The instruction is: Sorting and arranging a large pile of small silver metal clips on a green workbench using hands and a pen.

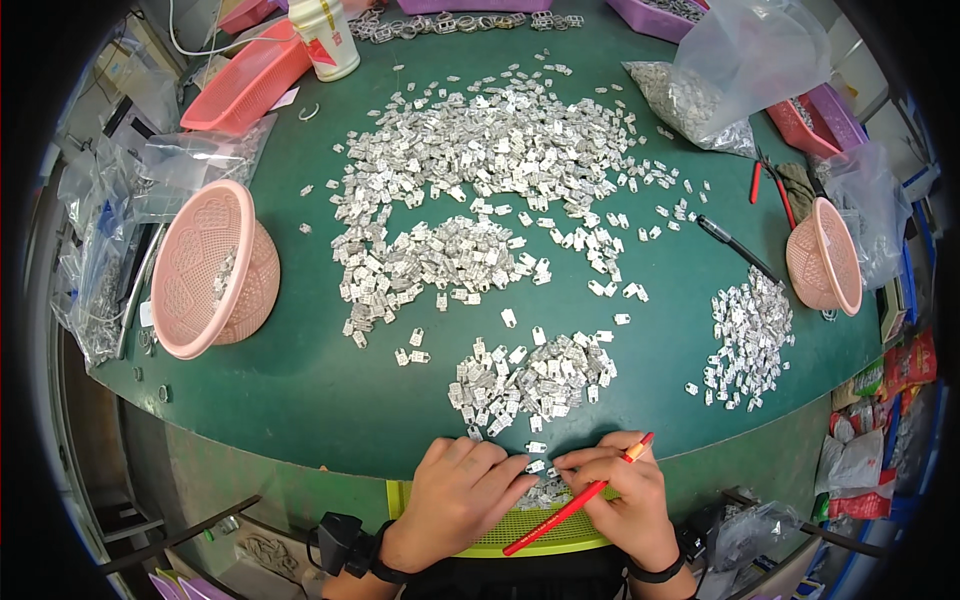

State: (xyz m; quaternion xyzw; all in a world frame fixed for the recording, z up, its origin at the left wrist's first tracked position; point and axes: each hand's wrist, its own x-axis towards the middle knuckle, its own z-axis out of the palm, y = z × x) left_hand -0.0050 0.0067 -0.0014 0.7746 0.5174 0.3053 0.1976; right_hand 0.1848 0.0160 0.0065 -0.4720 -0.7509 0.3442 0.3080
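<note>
Green tabletop (330, 405) fills the middle of the room, strewn with small silver tags (536, 447). Below its near edge sits a yellow-green tray (397, 492), more tags lying in it. Above that, the left hand (462, 490) has its fingers bent together, tips beside a few tags; I can't tell whether they pinch one. The right hand (625, 490) curls its fingers around a red pencil (555, 523), thumb and forefinger close by the same tags. Just beyond lies a small pile (560, 378); another pile (750, 340) lies right, with a black pen (738, 247) at its far end. Left stands a pink basket (262, 280) holding some tags. Farther off spreads the biggest heap (490, 140), then a white bottle (328, 45) at far left.
</note>
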